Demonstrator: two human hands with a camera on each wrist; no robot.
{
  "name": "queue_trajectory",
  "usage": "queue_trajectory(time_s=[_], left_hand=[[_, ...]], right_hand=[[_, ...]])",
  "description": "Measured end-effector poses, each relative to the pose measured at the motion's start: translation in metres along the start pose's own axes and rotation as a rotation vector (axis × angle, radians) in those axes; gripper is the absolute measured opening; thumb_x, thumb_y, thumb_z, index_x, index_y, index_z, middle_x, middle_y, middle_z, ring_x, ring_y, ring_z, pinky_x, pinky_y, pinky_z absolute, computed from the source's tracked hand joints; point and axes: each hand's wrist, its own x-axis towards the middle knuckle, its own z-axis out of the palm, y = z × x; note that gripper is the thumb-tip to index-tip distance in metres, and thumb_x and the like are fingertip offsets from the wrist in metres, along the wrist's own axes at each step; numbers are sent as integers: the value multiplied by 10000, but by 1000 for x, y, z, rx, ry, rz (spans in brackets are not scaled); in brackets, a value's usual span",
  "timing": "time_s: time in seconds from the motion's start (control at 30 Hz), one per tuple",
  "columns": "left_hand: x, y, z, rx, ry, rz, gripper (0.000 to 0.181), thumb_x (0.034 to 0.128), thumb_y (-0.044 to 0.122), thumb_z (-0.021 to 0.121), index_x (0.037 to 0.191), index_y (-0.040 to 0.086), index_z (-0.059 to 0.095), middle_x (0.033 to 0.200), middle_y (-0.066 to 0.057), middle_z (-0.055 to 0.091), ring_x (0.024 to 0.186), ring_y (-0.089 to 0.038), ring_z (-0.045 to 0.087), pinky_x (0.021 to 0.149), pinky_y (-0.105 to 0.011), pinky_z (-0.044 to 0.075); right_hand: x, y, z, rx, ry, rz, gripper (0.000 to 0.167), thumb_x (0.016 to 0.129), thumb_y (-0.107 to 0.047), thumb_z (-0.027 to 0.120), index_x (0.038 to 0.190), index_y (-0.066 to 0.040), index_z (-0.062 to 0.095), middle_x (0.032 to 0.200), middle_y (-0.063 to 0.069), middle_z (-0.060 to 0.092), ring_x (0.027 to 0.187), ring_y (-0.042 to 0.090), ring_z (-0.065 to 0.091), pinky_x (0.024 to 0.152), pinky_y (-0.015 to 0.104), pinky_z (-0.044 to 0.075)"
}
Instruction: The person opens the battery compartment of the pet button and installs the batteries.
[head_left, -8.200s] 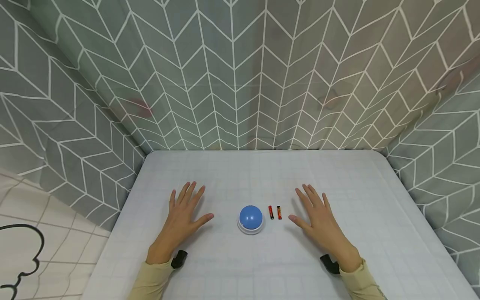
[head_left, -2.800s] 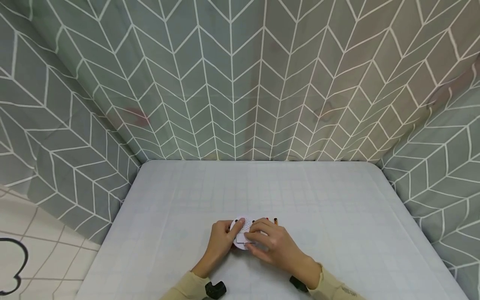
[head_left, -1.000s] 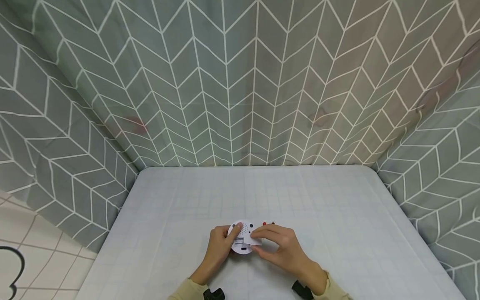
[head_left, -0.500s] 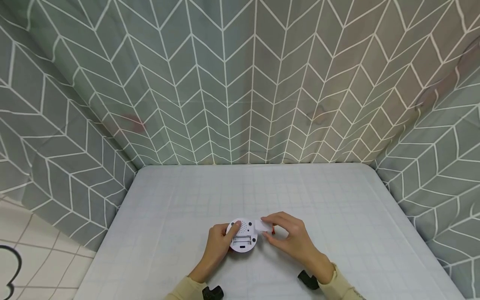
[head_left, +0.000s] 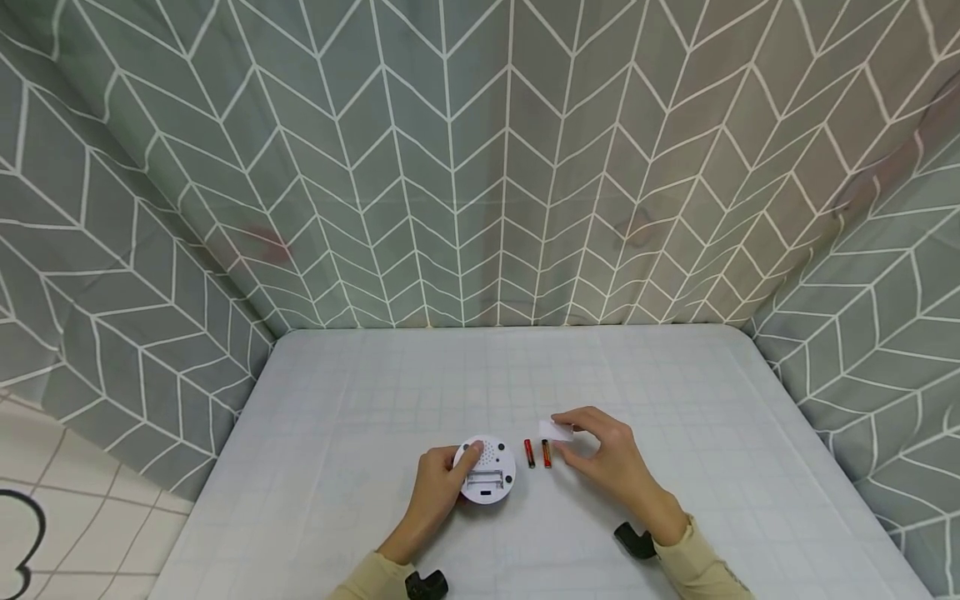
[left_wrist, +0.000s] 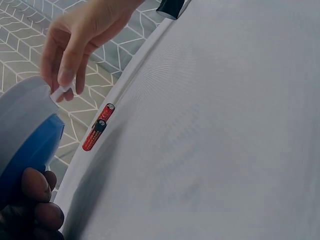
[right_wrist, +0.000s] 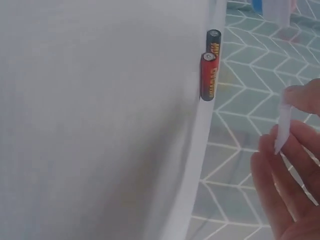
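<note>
Nearest: my left hand [head_left: 437, 481] grips the button [head_left: 491, 456], thumb on its white back, blue dome down per the left wrist view. Position: slightly left of midway between the counter's [head_left: 360, 392] left and right edges, well short of the far edge. The button appears raised off the surface.

Bay [head_left: 485, 481] uncovered; no battery visible in it. So opening it counts as done.

Next out, just right of the button: two batteries, one [head_left: 529, 453] beside the other [head_left: 546, 453], lying apart, untouched by my hands. I judge loading not begun.

Farther: my right hand [head_left: 612, 450] pinches the cover [head_left: 552, 431] between thumb and fingers, seen just past the batteries toward the far edge. Not set down yet.

Remaining, by my estimate: cover to be released, both batteries seated, bay closed again. Roughly a third through.
</note>
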Motion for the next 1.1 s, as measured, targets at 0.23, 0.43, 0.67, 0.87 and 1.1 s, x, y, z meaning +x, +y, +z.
queue_trajectory(time_s=[0.23,0.43,0.67,0.87,1.1], left_hand=[[-1,0,0,-7,10,-8,442,1033,440,659,858,53,779,658,-1,708,460,-92,538,440,-237,456],[-1,1,0,-8,3,-12,444,1033,444,659,874,47,778,661,-5,709,467,-94,541,444,-240,460],[-2,1,0,0,8,-3,432,1030,441,665,882,51,782,658,6,702,462,-87,540,443,-236,462],[-2,1,1,4,12,-7,429,1029,438,668,887,50,782,662,5,704,467,-94,547,444,-236,466],[-2,1,1,10,7,-10,436,1032,439,661,887,46,780,666,3,706,477,-101,550,442,-238,462]], right_hand=[[1,12,-3,-41,24,2,409,736,4,924,1113,-49,775,1060,55,777,893,179,727,801,241,578],[1,20,-7,-62,41,-3,407,716,14,929,1089,-47,779,1033,57,778,864,189,726,756,317,593],[-4,28,-12,-78,-3,62,363,737,-21,937,1066,-62,788,1022,33,785,883,174,742,774,343,602],[-7,36,-17,-90,-24,105,349,743,-41,941,1058,-83,796,1012,14,791,904,190,753,789,352,599],[-12,44,-24,-119,-84,137,346,743,-37,939,1057,-83,800,1034,33,782,912,181,734,790,407,609]])
